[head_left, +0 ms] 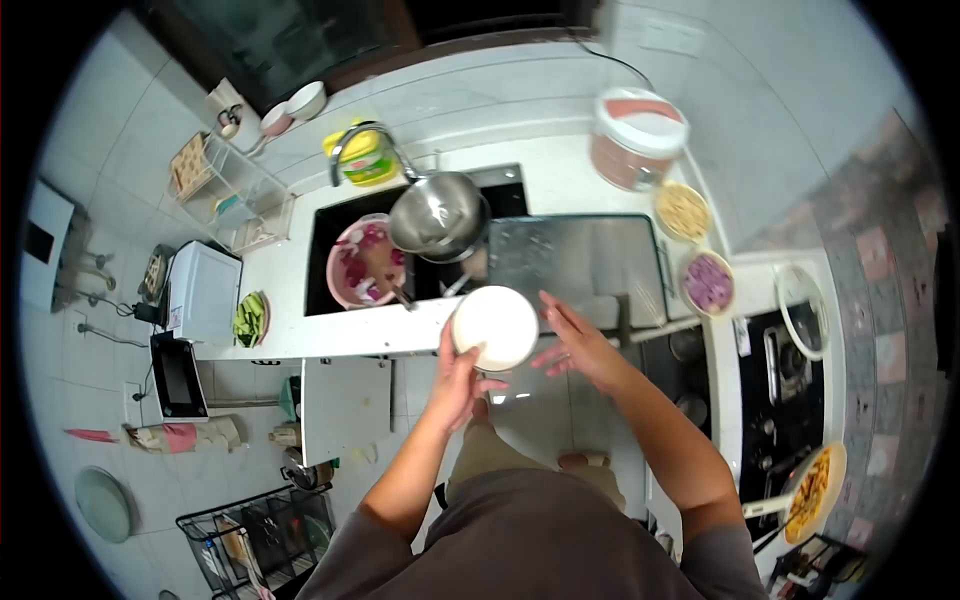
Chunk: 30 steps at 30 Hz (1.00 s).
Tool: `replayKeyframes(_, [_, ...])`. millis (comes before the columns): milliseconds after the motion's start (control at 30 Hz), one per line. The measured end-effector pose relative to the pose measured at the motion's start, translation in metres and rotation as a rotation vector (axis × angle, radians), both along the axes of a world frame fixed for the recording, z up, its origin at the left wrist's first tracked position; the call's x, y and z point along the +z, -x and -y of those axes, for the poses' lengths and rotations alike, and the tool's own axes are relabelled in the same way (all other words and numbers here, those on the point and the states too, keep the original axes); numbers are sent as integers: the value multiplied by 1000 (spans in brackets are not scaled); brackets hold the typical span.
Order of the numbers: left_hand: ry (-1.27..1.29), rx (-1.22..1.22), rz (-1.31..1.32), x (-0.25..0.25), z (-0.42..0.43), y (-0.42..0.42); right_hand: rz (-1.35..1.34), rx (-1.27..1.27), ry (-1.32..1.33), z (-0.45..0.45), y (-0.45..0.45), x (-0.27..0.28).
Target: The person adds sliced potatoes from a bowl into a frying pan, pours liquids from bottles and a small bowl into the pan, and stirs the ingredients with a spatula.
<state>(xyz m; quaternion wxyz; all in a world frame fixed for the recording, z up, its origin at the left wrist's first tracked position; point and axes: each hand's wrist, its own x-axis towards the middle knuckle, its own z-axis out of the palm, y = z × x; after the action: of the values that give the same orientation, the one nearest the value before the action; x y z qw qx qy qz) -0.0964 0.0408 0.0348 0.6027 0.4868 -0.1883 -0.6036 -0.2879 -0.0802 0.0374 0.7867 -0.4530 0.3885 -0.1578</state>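
A round white bowl or plate point(495, 328) is gripped at its lower left edge by my left hand point(458, 383), the thumb lying over it. Just right of it, my right hand point(580, 345) is held apart from the bowl with its fingers spread. Behind them, a metal pan point(438, 213) rests over the black sink, beside a pink basin point(340, 268) holding water and purple-red peelings. A dark-edged tray or board point(580, 255) lies on the counter beyond my right hand.
Bowls of chopped purple onion point(708, 283) and pale yellow pieces point(683, 211) stand at right, near a lidded bucket point(637, 145). A pan of food point(815, 495) sits by the stove point(760, 400). Green vegetables point(250, 318) lie left. An open cabinet door point(345, 405) juts out below.
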Motion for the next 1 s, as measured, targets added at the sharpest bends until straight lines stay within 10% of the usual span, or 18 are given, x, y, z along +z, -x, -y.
replayKeyframes(233, [-60, 213, 47, -34, 55, -225, -547, 131, 1294, 164, -241, -78])
replayKeyframes(400, [-28, 258, -64, -55, 106, -307, -887, 354, 1674, 265, -344, -96])
replayKeyframes(700, [-49, 236, -224, -69, 139, -356, -1330, 791, 1278, 286, -388, -98])
replayKeyframes(867, [-123, 256, -217, -67, 139, -360, -582, 0, 1365, 228, -374, -108])
replayKeyframes(1000, [-122, 278, -97, -71, 128, -358, -122, -130, 125, 143, -396, -118])
